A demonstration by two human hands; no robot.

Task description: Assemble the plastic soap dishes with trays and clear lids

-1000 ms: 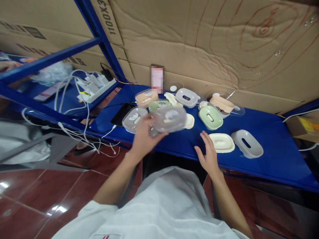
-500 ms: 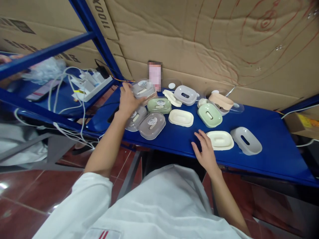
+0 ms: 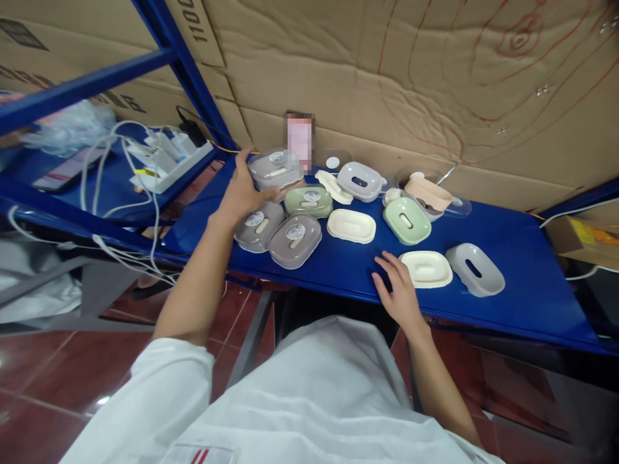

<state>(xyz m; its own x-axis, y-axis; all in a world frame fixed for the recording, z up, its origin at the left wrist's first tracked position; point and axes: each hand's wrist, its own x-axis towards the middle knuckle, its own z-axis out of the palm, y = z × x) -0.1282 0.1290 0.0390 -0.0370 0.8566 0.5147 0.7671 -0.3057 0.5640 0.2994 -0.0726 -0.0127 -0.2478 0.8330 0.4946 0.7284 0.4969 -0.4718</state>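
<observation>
My left hand [image 3: 240, 190] is spread at the left end of a grey soap box [image 3: 261, 173] with a clear lid and a round label. Its thumb lies along the near side of that box; whether the fingers touch it I cannot tell. Closer to me stand two more lidded grey soap boxes [image 3: 294, 243] and a lidded green one [image 3: 316, 205]. My right hand [image 3: 397, 287] rests near the table's front edge, fingers apart and holding nothing. Just right of its fingertips lies a cream soap tray [image 3: 430, 269], with an uncovered grey soap box base [image 3: 476, 270] beyond.
Another cream tray [image 3: 351, 227] lies mid-table. Behind are an open green base [image 3: 407, 222], a pale grey base [image 3: 360, 182], a peach base [image 3: 429, 193] and clear lids. A phone [image 3: 300, 138] leans on cardboard. A power strip [image 3: 181, 169] with cables sits left, past the blue frame.
My left hand has shifted a little left, its fingers spreading wider around the rear grey soap box. My right hand has barely moved. The view has shifted slightly.
</observation>
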